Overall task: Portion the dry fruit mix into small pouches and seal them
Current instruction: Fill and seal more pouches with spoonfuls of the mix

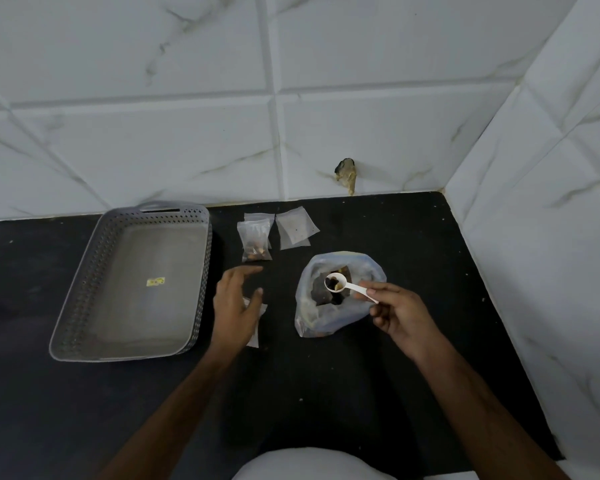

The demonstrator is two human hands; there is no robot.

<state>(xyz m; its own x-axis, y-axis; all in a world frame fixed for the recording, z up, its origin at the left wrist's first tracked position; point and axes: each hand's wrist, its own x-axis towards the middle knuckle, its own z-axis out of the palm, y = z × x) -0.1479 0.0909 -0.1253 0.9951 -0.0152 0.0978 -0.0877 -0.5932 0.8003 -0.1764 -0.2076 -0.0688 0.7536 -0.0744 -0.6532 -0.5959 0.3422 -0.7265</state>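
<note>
Dry fruit mix (329,296) sits in the big bag (340,292) at centre-right — right hand (400,311) pinches the loaded scoop (340,285) above it, left hand (236,301) open over an empty pouch (255,323) — spill risk if the scoop tilts in transit.

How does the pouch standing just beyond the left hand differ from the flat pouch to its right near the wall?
The near pouch holds brown dry fruit at its bottom; the far pouch looks empty.
The near pouch bulges at its base; the far pouch lies flat on the counter.
The near pouch sits closer to the left hand; the far pouch lies nearer the wall.
Both are small, clear plastic, and untouched by either hand.
</note>
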